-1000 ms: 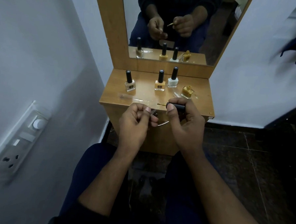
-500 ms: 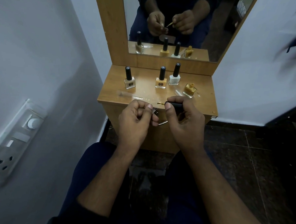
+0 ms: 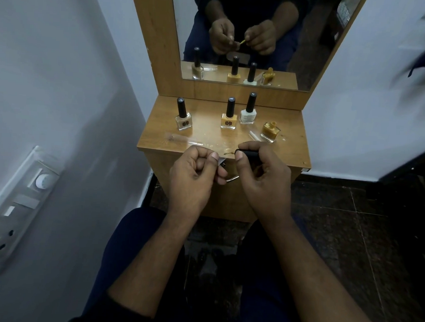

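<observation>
My right hand (image 3: 264,180) pinches the black cap of a nail polish brush (image 3: 247,153) between thumb and forefinger. Its mustard-tipped bristles (image 3: 228,152) point left, just short of my left hand (image 3: 190,179). That hand is curled, and its thumb and forefinger pinch a small pale piece (image 3: 220,161), too small to identify. Both hands hover over the front edge of a small wooden dressing table (image 3: 158,138). The open mustard polish bottle (image 3: 270,131) stands uncapped at the table's right.
Three capped bottles stand in a row: beige (image 3: 183,120), yellow (image 3: 228,121), white (image 3: 248,113). A clear plastic strip (image 3: 183,140) lies near the front edge. A mirror (image 3: 311,43) rises behind. A switchboard (image 3: 12,204) is on the left wall. My knees sit below.
The hands stay almost still in front of the table. The brush tip has edged slightly closer to my left thumb, and the view has shifted a little.
</observation>
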Motion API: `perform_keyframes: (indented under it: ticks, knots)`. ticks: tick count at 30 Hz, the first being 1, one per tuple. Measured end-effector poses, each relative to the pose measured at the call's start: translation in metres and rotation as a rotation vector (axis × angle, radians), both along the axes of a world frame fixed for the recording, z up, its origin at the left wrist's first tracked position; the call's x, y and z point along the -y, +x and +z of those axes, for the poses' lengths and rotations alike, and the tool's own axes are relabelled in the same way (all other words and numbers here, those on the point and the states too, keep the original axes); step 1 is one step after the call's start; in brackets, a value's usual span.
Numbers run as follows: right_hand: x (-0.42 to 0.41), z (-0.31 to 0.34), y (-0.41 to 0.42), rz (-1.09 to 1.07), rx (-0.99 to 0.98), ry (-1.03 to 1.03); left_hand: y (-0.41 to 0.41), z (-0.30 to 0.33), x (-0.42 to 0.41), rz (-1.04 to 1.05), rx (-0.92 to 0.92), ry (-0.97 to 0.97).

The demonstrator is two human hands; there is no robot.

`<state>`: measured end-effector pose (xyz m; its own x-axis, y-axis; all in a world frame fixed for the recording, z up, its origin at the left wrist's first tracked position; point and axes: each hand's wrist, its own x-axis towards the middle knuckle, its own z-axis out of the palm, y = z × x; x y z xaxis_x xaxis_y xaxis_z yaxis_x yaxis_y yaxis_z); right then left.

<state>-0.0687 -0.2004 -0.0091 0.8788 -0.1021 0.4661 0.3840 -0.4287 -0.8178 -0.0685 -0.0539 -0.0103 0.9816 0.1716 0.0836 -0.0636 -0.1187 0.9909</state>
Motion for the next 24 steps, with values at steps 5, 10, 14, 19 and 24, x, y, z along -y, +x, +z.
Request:
perform_keyframes:
  ticks: [5,10,14,19,24]
  knots:
    - [0.004,0.0004,0.0027,-0.079,-0.005,0.039,0.0004,0.0004,0.0012,-0.002,0.008,0.023]
    - [0.0017,0.0033,-0.0007,0.004,0.051,0.024,0.0015,-0.0003,0.0009,-0.005,0.007,0.015]
    - [0.0016,-0.0012,0.0019,-0.012,-0.021,0.002,0.0019,-0.0001,0.0022,-0.023,0.021,-0.001]
    - [0.0046,-0.0011,0.0047,-0.082,-0.021,0.026,0.0018,-0.0009,0.0025,-0.039,0.011,0.005]
    - [0.0042,0.0026,0.0017,-0.036,0.039,0.038,0.0033,-0.0024,0.0011,-0.033,0.0,0.012]
